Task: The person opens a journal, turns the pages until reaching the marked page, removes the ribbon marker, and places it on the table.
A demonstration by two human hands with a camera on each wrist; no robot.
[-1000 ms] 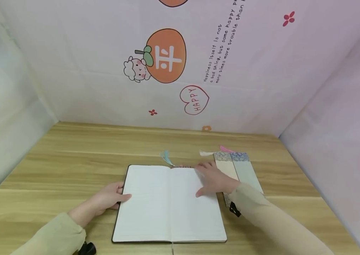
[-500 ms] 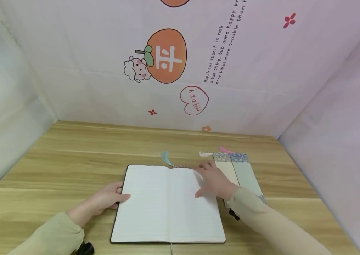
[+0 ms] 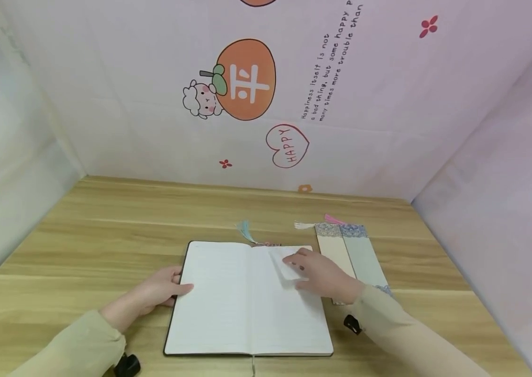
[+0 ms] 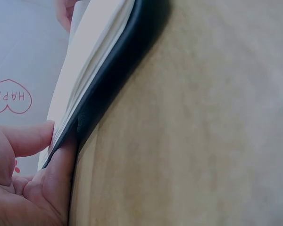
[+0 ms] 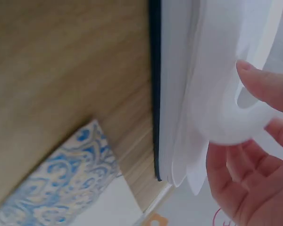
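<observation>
An open notebook (image 3: 214, 314) with blank lined pages and a dark cover lies on the wooden table. At its left edge my left hand (image 3: 155, 292) grips it, thumb on the page and fingers beneath the cover, as the left wrist view of that hand (image 4: 26, 181) confirms. My right hand (image 3: 324, 275) pinches the upper outer part of a right-hand page (image 3: 287, 269), which is lifted and bent over. In the right wrist view the page (image 5: 221, 103) curls between the thumb and fingers of my right hand (image 5: 259, 183). A light-blue tassel (image 3: 245, 230) sticks out beyond the notebook's top edge.
To the right of the notebook lie a cream bookmark (image 3: 333, 250) with a white tassel and a pale green bookmark (image 3: 364, 259) with blue patterned ends. A pink tassel (image 3: 334, 220) lies above them. A printed cloth (image 3: 153, 136) walls the table's back and sides.
My right hand has turned from lying at the page's upper right to pinching the page, which has come up and bent leftward. My left hand keeps its grip.
</observation>
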